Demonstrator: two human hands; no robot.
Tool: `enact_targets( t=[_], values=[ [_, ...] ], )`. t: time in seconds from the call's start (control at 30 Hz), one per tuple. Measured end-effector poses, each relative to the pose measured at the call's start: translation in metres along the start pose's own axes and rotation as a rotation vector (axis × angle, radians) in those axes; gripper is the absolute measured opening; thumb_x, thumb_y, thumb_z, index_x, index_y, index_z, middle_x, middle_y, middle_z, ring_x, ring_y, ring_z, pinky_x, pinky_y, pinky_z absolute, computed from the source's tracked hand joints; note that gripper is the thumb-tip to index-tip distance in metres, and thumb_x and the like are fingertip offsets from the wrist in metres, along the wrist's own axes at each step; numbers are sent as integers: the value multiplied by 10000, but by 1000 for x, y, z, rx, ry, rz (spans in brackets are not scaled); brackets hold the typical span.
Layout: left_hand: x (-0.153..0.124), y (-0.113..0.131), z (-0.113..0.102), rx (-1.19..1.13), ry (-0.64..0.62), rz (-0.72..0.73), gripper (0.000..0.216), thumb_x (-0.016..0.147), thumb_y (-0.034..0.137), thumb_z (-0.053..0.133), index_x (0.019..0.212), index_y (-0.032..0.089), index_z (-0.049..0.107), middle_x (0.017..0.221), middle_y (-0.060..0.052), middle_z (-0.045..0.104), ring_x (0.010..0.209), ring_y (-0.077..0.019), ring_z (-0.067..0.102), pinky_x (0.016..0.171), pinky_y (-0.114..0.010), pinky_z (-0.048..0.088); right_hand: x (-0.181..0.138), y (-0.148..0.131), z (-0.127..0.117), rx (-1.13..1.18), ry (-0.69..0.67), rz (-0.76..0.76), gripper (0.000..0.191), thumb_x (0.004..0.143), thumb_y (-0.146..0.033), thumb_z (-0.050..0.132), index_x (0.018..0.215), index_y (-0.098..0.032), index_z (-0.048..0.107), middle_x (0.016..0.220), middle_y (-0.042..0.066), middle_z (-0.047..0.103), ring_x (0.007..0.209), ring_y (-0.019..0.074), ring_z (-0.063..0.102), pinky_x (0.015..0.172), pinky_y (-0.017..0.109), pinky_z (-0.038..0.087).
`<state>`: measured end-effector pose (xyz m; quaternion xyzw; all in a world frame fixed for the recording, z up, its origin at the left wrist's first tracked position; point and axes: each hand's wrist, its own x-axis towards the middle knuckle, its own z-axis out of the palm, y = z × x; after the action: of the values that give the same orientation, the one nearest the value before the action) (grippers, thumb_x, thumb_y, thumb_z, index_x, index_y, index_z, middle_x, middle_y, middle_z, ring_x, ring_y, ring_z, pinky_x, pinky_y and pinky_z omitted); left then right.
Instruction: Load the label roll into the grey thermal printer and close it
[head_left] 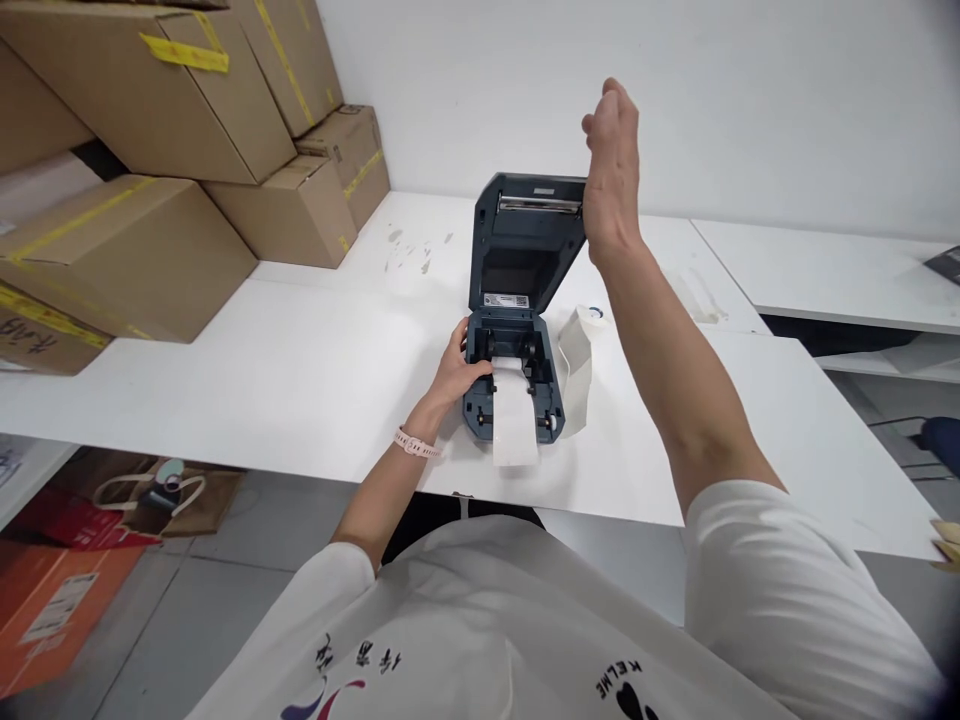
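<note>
A dark blue label printer [517, 385] sits near the front edge of the white table [300, 380] with its lid [525, 245] raised upright. A white paper strip [514, 425] runs out of its front. My left hand [459, 365] rests on the printer's left side, thumb on the paper. My right hand [611, 170] is lifted at the lid's right top edge, seen edge-on with fingers together; I cannot see whether it grips the lid. A white label roll [581, 345] stands just right of the printer.
Several taped cardboard boxes [157, 150] are stacked at the table's left and back left. A second white table [832, 270] stands to the right. Under the table at left lie a brown bag [169, 495] and orange boxes [52, 600].
</note>
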<state>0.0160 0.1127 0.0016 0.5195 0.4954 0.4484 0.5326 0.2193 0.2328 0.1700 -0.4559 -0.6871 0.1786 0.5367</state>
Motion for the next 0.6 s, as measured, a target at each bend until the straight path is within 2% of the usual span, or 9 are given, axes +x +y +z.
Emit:
enact_targets(
  t=[0.17,0.27,0.37,0.4,0.43,0.47,0.5,0.53,0.6],
  values=[
    [0,-2,-1,16,-31,22,1070,693,217,707,1651,263,231,1688,-111,377,1557,-347,362,1249,-488,363,15,5,11,-144,-89,31,804,932,-865,127,1609,-438,206,1561,-38,526,1538,262,316,1296,542,212],
    [-1,-4,-1,6,-44,16,1101,705,214,708,1671,235,178,1726,-123,316,1592,-337,313,1272,-480,340,7,-6,15,-188,-8,13,689,1002,-759,236,1566,-375,335,1606,15,490,1549,298,323,1279,588,220],
    [1,-9,-1,-30,-49,19,1128,701,193,708,1678,232,147,1756,-111,254,1612,-320,285,1303,-468,298,-21,-24,15,-271,170,-223,490,1039,-526,399,1488,-338,459,1608,45,497,1536,293,377,1266,569,262],
    [3,-11,-2,-43,-56,23,1129,707,194,708,1680,244,135,1759,-100,251,1614,-314,283,1312,-466,283,-33,-29,14,-319,189,-320,424,1040,-448,413,1432,-327,519,1547,62,560,1484,285,444,1243,546,311],
    [4,-13,-2,-54,-65,29,1129,717,197,706,1681,254,121,1761,-91,250,1616,-309,281,1319,-465,270,-46,-32,12,-377,153,-396,371,1037,-379,412,1359,-313,584,1447,80,638,1403,286,521,1202,526,369],
    [5,-16,-2,-63,-74,36,1127,728,199,700,1682,258,105,1761,-85,252,1619,-305,276,1324,-465,260,-59,-33,12,-443,54,-437,342,1030,-319,408,1278,-292,642,1331,97,701,1305,294,586,1145,511,424],
    [6,-17,-2,-67,-82,44,1123,738,198,692,1684,255,88,1762,-83,252,1623,-301,266,1328,-466,251,-72,-32,12,-510,-105,-436,335,1016,-263,406,1201,-264,686,1229,108,739,1213,301,631,1079,496,468],
    [7,-19,-2,-67,-87,52,1117,747,194,680,1685,248,75,1763,-83,248,1628,-299,253,1330,-466,243,-84,-30,13,-577,-308,-400,342,994,-209,410,1149,-235,714,1165,113,759,1148,303,658,1013,475,497],
    [7,-20,-2,-57,-89,59,1100,759,180,651,1688,235,64,1769,-81,230,1635,-295,232,1336,-463,225,-105,-20,19,-720,-733,-263,370,952,-138,426,1159,-185,729,1192,128,766,1130,311,683,921,427,514]
  ],
)
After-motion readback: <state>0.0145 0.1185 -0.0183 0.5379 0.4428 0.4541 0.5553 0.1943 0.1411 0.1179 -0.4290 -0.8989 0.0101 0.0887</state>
